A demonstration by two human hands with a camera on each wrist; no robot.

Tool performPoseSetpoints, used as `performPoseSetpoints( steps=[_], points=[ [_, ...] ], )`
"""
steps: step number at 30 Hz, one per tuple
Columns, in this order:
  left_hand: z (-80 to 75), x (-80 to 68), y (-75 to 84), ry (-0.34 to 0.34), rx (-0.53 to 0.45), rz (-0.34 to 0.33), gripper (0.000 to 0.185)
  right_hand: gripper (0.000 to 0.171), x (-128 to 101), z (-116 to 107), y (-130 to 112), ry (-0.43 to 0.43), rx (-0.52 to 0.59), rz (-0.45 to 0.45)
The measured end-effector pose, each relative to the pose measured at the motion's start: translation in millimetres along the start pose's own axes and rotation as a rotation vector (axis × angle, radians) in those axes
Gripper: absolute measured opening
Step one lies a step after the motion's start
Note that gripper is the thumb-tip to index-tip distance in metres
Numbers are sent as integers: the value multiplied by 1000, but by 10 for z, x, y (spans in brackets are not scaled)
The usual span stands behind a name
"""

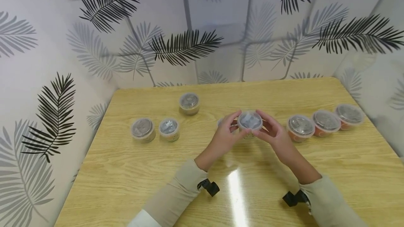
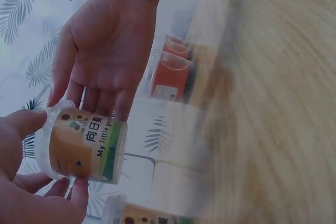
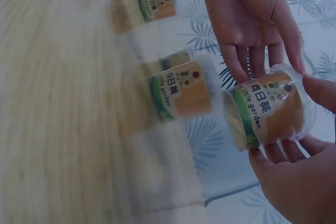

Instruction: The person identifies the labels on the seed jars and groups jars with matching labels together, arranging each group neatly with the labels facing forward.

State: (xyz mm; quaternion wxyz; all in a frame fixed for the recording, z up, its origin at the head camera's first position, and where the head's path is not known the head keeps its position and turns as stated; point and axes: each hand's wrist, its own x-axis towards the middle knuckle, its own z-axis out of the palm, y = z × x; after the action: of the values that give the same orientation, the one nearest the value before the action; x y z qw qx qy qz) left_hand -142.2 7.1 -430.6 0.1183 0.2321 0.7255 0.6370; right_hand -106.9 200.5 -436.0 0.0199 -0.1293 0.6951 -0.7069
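Between both hands is a clear plastic tub with a lid. Its tan and green label reads "little garden". My left hand grips its left side, with the thumb near the lid rim. My right hand pinches the opposite side the same way. In the wrist views the tub's base is off the wooden table. Partly hidden behind the left hand stands another lidded tub.
Three similar tubs stand on the left: one far left, one beside it, one farther back. At the right, three orange-labelled tubs form a row: near, middle, far. A leaf-patterned sheet rises behind the table.
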Motion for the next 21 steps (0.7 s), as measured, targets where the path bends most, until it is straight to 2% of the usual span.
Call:
performPoseSetpoints(
  steps=[6,9,14,21],
  points=[
    [89,-25,-80,29,92,23,67,62,-56,-46,107,-17,7,44],
    [146,-30,-103,46,154,30,65,59,-74,-67,151,-4,-32,60],
    [246,-46,-104,70,310,23,63,55,-76,-77,210,28,-58,109],
    [340,-76,-109,86,521,16,62,55,-59,-64,280,56,-57,118]
  ],
)
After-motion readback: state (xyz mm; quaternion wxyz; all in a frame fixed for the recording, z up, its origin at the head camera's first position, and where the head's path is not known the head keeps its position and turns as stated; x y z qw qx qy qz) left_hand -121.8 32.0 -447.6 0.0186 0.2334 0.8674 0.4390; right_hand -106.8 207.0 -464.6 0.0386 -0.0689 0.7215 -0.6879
